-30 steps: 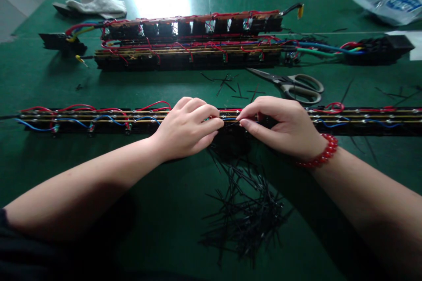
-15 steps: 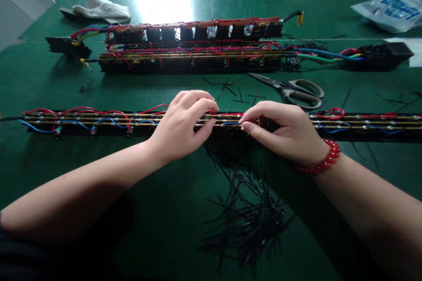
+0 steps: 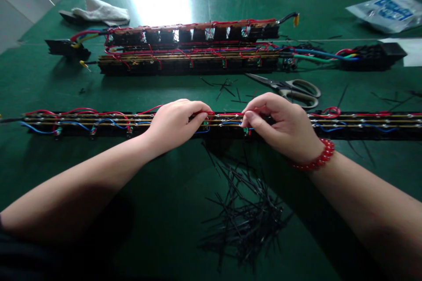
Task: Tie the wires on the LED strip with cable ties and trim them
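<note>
A long black strip (image 3: 82,122) with brass bars and red and blue wires lies across the green table in front of me. My left hand (image 3: 174,124) rests on its middle with the fingers curled over the bars. My right hand (image 3: 283,125), a red bead bracelet (image 3: 316,159) on its wrist, pinches at the strip just to the right, thumb and forefinger pressed together on something thin that I cannot make out. A loose heap of black cable ties (image 3: 245,210) lies on the table below both hands.
Two more wired strips (image 3: 187,48) lie side by side farther back, with black connector blocks at their ends. Scissors (image 3: 292,88) lie behind my right hand. A white cloth (image 3: 99,11) sits far left, printed plastic bags (image 3: 384,9) far right. Cut tie scraps are scattered about.
My left hand slid left and flattened onto the strip. My right hand's pinch shifted slightly up onto the bars. The view tilted a little.
</note>
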The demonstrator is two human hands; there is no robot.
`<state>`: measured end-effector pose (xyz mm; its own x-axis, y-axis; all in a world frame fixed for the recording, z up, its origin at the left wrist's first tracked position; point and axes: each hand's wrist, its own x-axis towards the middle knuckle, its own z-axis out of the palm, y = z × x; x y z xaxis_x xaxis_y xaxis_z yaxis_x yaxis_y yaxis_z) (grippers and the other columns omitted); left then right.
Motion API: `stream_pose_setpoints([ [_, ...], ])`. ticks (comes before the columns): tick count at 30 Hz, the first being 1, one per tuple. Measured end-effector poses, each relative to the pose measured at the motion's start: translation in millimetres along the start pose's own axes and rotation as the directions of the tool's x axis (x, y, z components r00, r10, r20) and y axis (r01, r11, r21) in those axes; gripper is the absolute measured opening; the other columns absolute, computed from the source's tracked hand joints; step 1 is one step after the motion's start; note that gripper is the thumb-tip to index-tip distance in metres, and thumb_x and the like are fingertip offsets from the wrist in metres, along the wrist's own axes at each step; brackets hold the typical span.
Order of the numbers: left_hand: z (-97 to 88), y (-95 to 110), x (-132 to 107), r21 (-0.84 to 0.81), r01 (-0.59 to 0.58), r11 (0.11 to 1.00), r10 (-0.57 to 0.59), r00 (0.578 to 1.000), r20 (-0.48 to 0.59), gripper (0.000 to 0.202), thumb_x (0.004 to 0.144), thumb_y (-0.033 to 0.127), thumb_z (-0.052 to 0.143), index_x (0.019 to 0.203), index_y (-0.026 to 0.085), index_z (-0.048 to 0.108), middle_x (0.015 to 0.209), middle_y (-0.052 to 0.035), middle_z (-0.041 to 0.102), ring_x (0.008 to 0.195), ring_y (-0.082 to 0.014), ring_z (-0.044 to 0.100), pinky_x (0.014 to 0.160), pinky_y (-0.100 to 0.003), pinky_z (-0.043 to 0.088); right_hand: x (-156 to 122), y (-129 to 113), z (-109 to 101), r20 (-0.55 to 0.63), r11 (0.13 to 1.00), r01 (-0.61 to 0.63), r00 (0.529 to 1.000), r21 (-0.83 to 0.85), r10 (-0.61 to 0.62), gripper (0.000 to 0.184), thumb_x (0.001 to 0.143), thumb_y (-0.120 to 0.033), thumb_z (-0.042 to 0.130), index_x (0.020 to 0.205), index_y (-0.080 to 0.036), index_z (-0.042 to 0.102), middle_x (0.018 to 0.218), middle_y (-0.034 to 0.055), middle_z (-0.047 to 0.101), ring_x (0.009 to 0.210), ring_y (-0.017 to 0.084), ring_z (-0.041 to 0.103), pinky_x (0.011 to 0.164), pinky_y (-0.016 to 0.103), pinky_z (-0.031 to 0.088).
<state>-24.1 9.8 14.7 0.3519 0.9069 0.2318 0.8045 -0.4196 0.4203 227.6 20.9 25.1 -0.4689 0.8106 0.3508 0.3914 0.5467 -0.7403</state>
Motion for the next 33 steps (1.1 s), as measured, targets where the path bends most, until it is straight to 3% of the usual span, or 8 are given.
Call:
stream_pose_setpoints([
  [11,-6.1,4.6,1.3,-0.009,0.067,0.998,-0.066,0.994,0.090,0.030,0.099,0.029,0.047,0.111,0.024,0.074,0.107,-0.0031,0.077,0.101,-0.0221,0.069,0.088,-0.036,0.051,-1.0,2.7,3.1,-0.049,1.000,-0.017,0.999,0.013,0.017,0.005,0.094,-0.025,0.063,0.089,-0.023,0.062,0.072,-0.0002,0.071,0.064,0.014,0.068,0.059,0.030,0.053],
  [25,-2.0,4.3,3.0,-0.086,0.039,0.996,-0.039,0.999,0.004,0.023,0.096,0.020,0.054,0.105,0.023,0.074,0.108,-0.0009,0.076,0.103,-0.0189,0.068,0.087,-0.032,0.049,1.3,10.4,0.3,0.015,0.977,0.147,0.989,-0.156,-0.146,0.003,0.088,-0.021,0.069,0.086,-0.021,0.071,0.071,-0.0012,0.069,0.060,0.010,0.060,0.052,0.025,0.046],
  [33,0.1,0.0,9.3,-0.156,0.019,0.988,-0.023,1.000,-0.020,0.020,0.094,0.014,0.055,0.098,0.021,0.073,0.103,-0.0015,0.075,0.098,-0.0174,0.067,0.086,-0.030,0.050,9.3,3.1,-5.1,0.050,0.980,0.098,0.995,-0.174,-0.090,0.006,0.085,-0.023,0.068,0.080,-0.022,0.068,0.066,-0.0017,0.066,0.054,0.011,0.058,0.049,0.024,0.046],
])
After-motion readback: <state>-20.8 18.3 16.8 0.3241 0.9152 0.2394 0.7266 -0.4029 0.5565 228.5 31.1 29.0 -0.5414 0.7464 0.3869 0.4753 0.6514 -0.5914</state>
